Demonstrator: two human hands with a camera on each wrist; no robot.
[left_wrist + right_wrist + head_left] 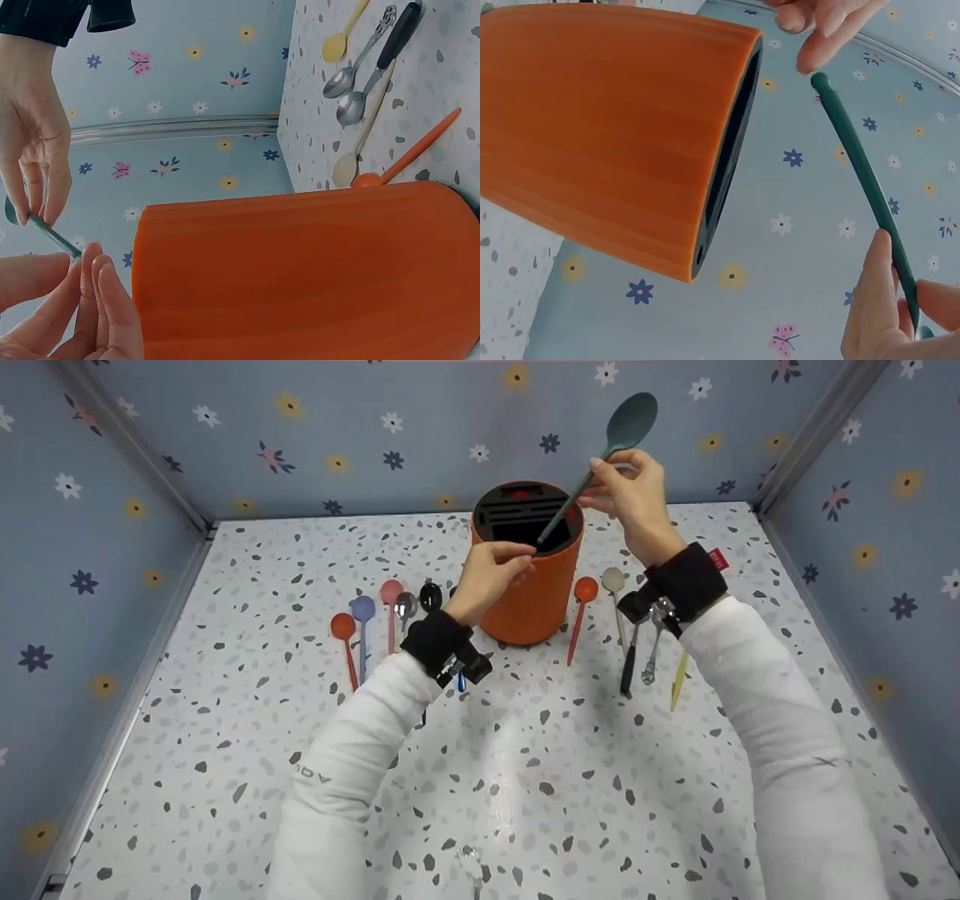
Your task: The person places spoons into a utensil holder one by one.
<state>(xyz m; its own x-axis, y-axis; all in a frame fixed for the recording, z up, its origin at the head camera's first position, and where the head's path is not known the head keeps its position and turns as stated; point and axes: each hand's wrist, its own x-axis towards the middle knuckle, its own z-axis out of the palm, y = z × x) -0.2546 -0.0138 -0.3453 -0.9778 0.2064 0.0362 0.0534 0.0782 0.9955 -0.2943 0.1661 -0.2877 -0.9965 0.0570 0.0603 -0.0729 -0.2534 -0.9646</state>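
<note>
A dark green spoon (632, 420) slants above an orange cylindrical utensil holder (525, 607), bowl up and to the right, handle end down over the slotted black top. My right hand (637, 502) pinches its handle just below the bowl, as the right wrist view also shows with the green handle (862, 169). Close to the handle's lower end are the fingertips of my left hand (487, 577), in front of the holder's rim. In the right wrist view that handle end looks just apart from the left fingertips, with no fingers curled round it.
Left of the holder lie several spoons, among them a red one (343, 626), a blue one (363, 609) and a pink one (391, 591); my left arm partly covers this row. To the right are an orange spoon (586, 589), a cream spoon (613, 579) and others. Flowered panels (450, 427) enclose the table.
</note>
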